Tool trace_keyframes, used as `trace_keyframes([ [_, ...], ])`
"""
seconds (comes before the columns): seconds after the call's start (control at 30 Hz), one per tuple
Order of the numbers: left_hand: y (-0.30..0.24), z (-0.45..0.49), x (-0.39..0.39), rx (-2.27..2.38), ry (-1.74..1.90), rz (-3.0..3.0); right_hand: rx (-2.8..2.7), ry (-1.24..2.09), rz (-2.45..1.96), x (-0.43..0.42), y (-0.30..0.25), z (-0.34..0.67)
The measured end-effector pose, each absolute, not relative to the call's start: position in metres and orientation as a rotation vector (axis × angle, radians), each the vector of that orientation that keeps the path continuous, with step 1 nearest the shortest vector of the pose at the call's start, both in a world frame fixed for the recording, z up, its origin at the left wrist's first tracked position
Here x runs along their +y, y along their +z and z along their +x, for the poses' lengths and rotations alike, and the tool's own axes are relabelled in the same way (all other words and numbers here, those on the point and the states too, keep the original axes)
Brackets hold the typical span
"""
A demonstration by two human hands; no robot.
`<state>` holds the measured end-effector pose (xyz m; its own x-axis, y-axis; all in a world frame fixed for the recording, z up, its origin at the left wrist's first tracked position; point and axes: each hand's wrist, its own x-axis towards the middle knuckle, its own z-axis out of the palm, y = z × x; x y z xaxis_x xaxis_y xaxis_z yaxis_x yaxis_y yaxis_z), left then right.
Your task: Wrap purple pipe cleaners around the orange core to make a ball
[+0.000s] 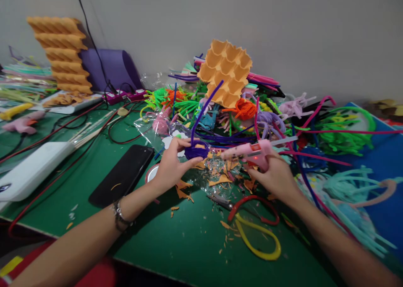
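My left hand point(176, 163) pinches a coiled purple pipe cleaner point(197, 151) between thumb and fingers; one long end of it sticks up and to the right. Inside the coil a bit of orange shows. My right hand point(277, 173) is wrapped round a pink glue gun point(260, 150), its nozzle pointing left toward the coil, a short gap apart. A pale glue stick point(283, 141) juts from the gun's back end. Torn orange egg-carton scraps point(220, 179) lie on clear plastic below the hands. Scissors point(252, 213) with one red and one yellow handle rest in front.
Behind, an orange egg carton point(225, 71) leans on a heap of colourful pipe cleaners point(185, 106). A black phone point(122, 173) and a white box-like object point(34, 169) lie at left, near red cables and a second pink glue gun point(25, 122). Green pipe cleaners point(344, 129) lie at right.
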<state>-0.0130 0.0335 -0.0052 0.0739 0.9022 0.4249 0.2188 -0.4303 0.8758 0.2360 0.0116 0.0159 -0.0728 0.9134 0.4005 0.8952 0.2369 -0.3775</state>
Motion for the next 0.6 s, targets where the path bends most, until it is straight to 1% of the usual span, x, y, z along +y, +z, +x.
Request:
trace_keyframes([
  [0.17, -0.006, -0.013, 0.033, 1.102, 1.346, 1.766, -2.069, 0.174, -1.584, 0.011, -0.001, 0.233],
  [0.37, -0.006, -0.012, 0.031, 1.123, 1.259, 1.844, -2.218, 0.353, -1.464, 0.012, 0.003, 0.234],
  [0.6, -0.006, -0.011, 0.030, 1.050, 1.294, 1.869, -2.265, 0.406, -1.408, 0.011, 0.006, 0.234],
])
